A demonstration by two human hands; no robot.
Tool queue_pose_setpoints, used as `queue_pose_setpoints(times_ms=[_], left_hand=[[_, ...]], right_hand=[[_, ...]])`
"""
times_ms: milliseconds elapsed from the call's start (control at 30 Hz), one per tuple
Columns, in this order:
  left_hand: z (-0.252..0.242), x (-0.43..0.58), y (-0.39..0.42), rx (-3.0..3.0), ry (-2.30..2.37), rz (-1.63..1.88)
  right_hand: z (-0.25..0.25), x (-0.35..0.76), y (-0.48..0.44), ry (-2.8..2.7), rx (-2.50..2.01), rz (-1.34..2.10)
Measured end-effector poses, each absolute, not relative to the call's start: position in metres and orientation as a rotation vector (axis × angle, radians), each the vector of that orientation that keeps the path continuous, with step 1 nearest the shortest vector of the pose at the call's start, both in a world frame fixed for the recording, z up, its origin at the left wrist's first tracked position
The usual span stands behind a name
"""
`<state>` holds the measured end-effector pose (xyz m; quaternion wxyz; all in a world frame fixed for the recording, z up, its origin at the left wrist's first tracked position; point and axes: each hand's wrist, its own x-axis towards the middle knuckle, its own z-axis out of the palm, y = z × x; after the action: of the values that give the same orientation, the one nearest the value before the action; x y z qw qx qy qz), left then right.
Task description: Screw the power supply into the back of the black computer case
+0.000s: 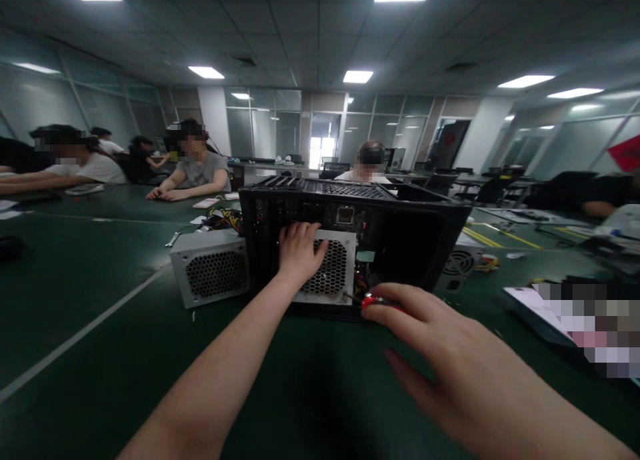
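Note:
A black computer case [350, 192] lies in front of me with its open side facing me. Inside its left part sits a silver power supply unit [336, 267] with a honeycomb grille. My left hand [301, 252] rests flat against that unit's left side, fingers and thumb stretched out. Between the thumb and fingers of my right hand [425, 327] is a screwdriver [371, 301] with a red and black handle. Its shaft points left at the unit's lower right corner; whether the tip touches a screw is too small to tell.
A second power supply unit [215, 270] stands left of the case, bundled cables behind it. Another unit [457, 263] with a fan grille is behind the case's right end. A flat pale object [535, 307] lies at right. Several people sit around the green table [125, 367].

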<state>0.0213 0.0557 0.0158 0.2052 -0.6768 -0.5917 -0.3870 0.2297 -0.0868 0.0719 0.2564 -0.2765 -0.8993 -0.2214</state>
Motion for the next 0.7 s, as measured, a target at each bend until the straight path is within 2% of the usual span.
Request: queue_pose_setpoints(times_ms=[167, 433, 700], left_hand=[[0.017, 0.022, 0.055, -1.886, -1.653, -1.086], [0.017, 0.022, 0.057, -1.866, -1.649, -1.064], [0.015, 0.024, 0.058, -1.839, -1.646, -1.038]], right_hand=[[0.077, 0.226, -0.091, -2.445, -0.584, -0.827], [0.068, 0.22, -0.076, -2.433, -0.518, -0.937], [0.066, 0.226, -0.087, -2.535, -0.67, -0.863]])
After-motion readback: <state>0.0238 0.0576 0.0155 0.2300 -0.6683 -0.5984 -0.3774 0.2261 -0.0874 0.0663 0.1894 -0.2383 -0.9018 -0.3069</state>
